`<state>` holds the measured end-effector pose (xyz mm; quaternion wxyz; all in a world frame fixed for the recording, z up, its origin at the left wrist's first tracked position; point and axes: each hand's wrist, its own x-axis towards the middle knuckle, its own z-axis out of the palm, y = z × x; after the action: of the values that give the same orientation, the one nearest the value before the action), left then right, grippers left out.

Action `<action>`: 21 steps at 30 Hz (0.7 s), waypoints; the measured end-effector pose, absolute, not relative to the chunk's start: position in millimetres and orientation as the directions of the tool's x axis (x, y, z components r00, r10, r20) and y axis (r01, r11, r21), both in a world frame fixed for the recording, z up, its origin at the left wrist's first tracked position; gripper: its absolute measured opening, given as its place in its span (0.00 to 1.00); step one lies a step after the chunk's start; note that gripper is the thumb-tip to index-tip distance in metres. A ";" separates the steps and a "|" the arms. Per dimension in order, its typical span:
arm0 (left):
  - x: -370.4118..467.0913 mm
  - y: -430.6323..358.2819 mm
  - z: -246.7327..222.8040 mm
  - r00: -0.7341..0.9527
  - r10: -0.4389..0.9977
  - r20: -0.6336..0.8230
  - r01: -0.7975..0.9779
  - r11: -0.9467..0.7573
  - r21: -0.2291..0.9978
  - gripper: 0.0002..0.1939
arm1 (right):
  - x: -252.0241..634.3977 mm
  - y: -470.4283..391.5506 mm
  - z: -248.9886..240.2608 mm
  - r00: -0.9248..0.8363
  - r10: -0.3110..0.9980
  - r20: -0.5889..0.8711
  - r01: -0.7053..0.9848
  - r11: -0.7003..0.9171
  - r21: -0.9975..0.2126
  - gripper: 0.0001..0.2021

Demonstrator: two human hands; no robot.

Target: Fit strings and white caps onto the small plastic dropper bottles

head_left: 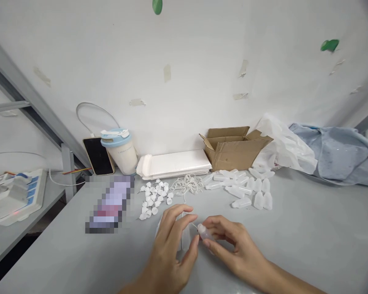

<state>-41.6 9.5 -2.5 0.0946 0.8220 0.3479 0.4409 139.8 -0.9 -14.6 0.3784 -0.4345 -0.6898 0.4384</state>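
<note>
My right hand (233,243) pinches a small translucent squeeze bottle (205,232) between thumb and fingers, its neck pointing up and left. My left hand (174,245) is curved just left of the bottle, fingers and thumb apart, with the thumb tip close to the bottle's side. A thin white cord (194,225) runs near the bottle's neck toward the left fingers. Pale translucent pieces (185,239) lie on the table partly hidden behind my left hand; their kind is unclear. Beyond it are a tangle of white cords (187,184) and several white caps (153,198).
Several translucent bottles (239,188) lie at right behind my hands. Farther back stand white flat boxes (178,163), an open cardboard box (237,153) and a plastic bag (288,147). At left are a lidded cup (122,155), a phone (98,157) and a blurred-out screen (112,204).
</note>
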 end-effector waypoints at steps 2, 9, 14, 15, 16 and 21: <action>-40.3 9.7 -1.7 0.412 0.577 0.706 0.478 -0.796 0.372 0.16 | 139.4 1.7 -16.3 -0.315 0.946 0.070 0.217 0.144 -0.966 0.07; -36.4 10.0 -8.8 0.569 0.402 0.717 0.529 -0.847 0.055 0.16 | 135.7 5.8 -15.7 -0.292 0.955 -0.053 -0.014 -0.060 -0.998 0.11; -33.5 9.2 -13.8 0.576 0.396 0.715 0.568 -0.823 -0.002 0.16 | 133.0 6.5 -17.3 -0.317 0.945 -0.084 -0.119 -0.128 -0.985 0.11; -32.7 9.4 -14.5 0.568 0.405 0.717 0.573 -0.819 0.008 0.16 | 133.2 6.6 -17.7 -0.320 0.944 -0.078 -0.107 -0.118 -0.987 0.10; -32.1 9.8 -15.2 0.559 0.420 0.715 0.577 -0.816 0.028 0.16 | 133.7 6.9 -18.1 -0.321 0.944 -0.070 -0.076 -0.099 -0.992 0.09; -35.2 14.0 -20.1 0.554 0.578 0.600 0.584 -0.783 0.216 0.20 | 139.4 9.8 -18.0 -0.325 0.945 0.025 0.315 0.133 -0.940 0.04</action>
<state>-35.2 14.0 -20.1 -0.0043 0.8814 0.3296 0.3385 139.4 9.8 -18.0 0.3416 -0.4699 -0.6707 0.4612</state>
